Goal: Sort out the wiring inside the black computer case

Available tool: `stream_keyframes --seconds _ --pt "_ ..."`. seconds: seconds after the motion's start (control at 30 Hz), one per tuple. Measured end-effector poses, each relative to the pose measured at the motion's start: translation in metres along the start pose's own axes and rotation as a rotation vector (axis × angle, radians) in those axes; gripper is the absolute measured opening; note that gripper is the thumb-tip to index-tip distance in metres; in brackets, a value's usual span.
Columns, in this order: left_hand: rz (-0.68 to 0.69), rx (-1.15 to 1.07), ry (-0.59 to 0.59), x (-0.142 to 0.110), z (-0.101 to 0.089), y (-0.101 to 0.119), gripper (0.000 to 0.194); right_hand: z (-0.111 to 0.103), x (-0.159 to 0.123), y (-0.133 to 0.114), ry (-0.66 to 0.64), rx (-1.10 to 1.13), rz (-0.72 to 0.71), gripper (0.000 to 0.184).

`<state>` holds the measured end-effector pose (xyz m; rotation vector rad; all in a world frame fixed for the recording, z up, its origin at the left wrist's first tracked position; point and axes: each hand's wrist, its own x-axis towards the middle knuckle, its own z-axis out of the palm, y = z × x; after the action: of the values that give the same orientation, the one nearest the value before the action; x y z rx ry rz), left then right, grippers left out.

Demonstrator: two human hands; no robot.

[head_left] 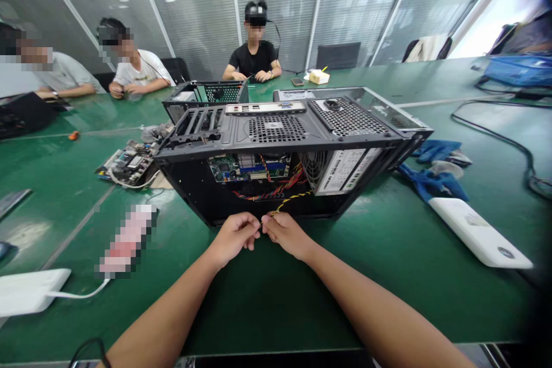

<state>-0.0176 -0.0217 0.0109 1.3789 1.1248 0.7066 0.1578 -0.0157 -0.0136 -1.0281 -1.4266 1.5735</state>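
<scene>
A black computer case (233, 146) lies on the table in front of me, its open side facing my hands. Inside it show a motherboard (226, 168), bundled red, yellow and black wires (280, 188), and a power supply (345, 171) with a fan and white label. A yellow-and-black twisted cable (290, 199) runs out of the case to my fingers. My right hand (284, 234) pinches this cable near its end. Close beside it, my left hand (238, 236) is closed in a pinch too; what sits between its fingertips is too small to make out.
Left lie a loose circuit board (131, 162), a blurred-out phone (127, 238) and a white power bank (32, 292). On the right are blue gloves (435, 175), a white device (478, 231) and a black cable (513, 144). Another case (207, 94) stands behind; several people sit across the table.
</scene>
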Motion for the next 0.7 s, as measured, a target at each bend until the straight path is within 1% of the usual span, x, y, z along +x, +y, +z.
stream_keyframes --seconds 0.03,0.1,0.23,0.33,0.43,0.53,0.7 --pt "0.023 0.008 0.004 0.000 0.001 0.000 0.024 0.000 0.000 0.001 0.017 0.017 0.000 0.051" --pt "0.115 0.088 0.036 -0.001 0.002 0.001 0.022 0.002 0.000 0.002 0.064 0.082 0.007 0.050" --pt "0.390 0.417 0.189 -0.005 0.005 0.000 0.010 0.008 -0.002 0.000 0.134 0.235 0.029 0.051" --pt "0.536 0.569 0.275 -0.007 0.005 -0.003 0.007 0.013 -0.004 -0.004 0.188 0.292 0.028 0.052" --pt "0.622 0.656 0.309 -0.006 0.003 -0.006 0.008 0.016 -0.004 -0.006 0.228 0.304 0.029 0.054" --pt "0.698 0.750 0.316 -0.004 0.002 -0.009 0.007 0.018 -0.005 -0.004 0.245 0.280 0.025 0.055" --pt "0.769 0.850 0.326 -0.003 0.001 -0.012 0.009 0.018 -0.005 0.004 0.278 0.195 0.009 0.058"
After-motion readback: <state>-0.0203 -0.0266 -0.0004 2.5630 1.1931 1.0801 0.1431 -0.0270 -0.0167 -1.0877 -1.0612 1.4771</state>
